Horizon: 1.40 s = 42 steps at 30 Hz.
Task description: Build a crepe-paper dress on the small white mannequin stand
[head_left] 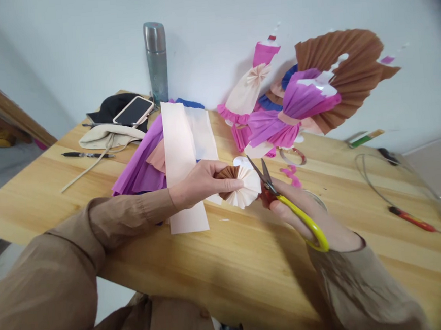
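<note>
My left hand (pixel 202 184) pinches a small pleated paper rosette (pixel 243 186), cream with a brown part, held just above the wooden table (pixel 221 266). My right hand (pixel 312 219) grips yellow-handled scissors (pixel 284 198) whose blades are slightly apart and point up beside the rosette's right edge. Under my left hand lies a long pale pink paper strip (pixel 179 153) on top of purple crepe paper (pixel 140 168).
A heap of pleated brown, pink and purple paper fans (pixel 314 94) leans on the wall. A steel flask (pixel 156 60), a phone (pixel 134 110) on a black cloth, a beige hat, a pen (pixel 86 155), a tape ring (pixel 294 155), a cable and a red tool (pixel 411 218) lie around.
</note>
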### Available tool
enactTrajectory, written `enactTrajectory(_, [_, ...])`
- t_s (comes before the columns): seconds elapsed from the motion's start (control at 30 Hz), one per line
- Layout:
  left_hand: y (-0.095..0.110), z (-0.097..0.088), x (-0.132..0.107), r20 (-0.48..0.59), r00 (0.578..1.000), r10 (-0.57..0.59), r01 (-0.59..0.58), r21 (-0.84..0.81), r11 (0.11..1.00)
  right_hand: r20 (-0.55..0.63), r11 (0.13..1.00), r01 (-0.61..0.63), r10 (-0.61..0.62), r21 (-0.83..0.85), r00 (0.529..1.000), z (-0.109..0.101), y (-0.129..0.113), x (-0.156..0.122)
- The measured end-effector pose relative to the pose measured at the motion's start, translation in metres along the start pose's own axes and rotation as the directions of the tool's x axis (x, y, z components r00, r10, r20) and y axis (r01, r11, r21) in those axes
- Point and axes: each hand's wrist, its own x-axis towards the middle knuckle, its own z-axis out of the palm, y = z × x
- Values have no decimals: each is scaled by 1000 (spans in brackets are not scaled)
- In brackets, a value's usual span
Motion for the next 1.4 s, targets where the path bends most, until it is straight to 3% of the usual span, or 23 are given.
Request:
enactTrajectory(0.3, [-1, -2, 0, -29, 1000, 8, -8, 4, 1000, 47, 996, -24, 28, -82, 999, 4, -3, 1])
enactTrajectory(0.63, [4, 0, -1, -76, 996, 50, -42, 103, 994, 27, 989, -70, 75, -131, 997, 8, -6, 2])
enactTrajectory(1.4, [3, -2, 0, -85, 996, 3, 1, 49, 999, -58, 977, -139, 131, -163, 990, 13, -7, 3])
